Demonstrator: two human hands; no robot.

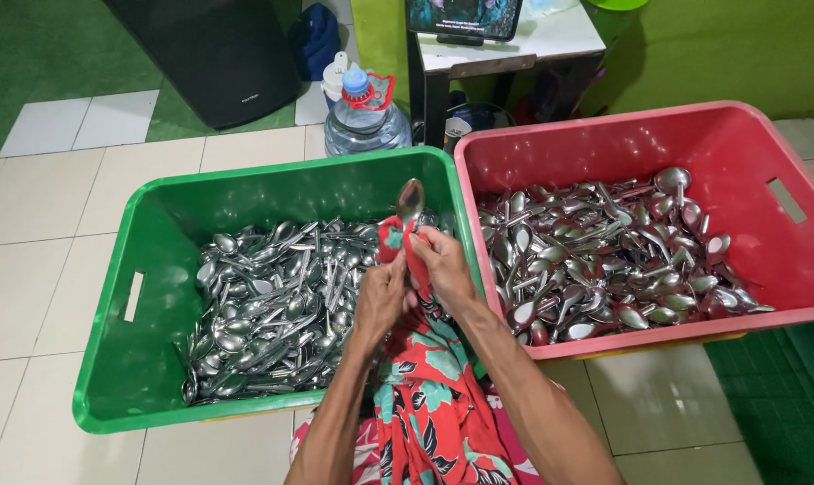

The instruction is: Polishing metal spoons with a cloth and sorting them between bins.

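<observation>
Firmly, my left hand (380, 296) and right hand (443, 269) clamp a red floral cloth (425, 395) around one spoon (410, 199); wiping well means rubbing bowl to handle, over the green crate (128, 359).

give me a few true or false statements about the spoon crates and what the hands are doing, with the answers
1. Both hands, the left hand and the right hand, hold one metal spoon wrapped in a red floral cloth. True.
2. The spoon's bowl points down into the crate. False: the bowl points up, above the hands.
3. The green crate sits left of the red crate. True.
4. The red crate holds no cutlery. False: it holds a heap of metal spoons, as the green one does.
5. A clear water bottle with a blue cap stands behind the green crate. True.
6. The crates rest on a wooden table. False: they rest on a tiled floor.
</observation>
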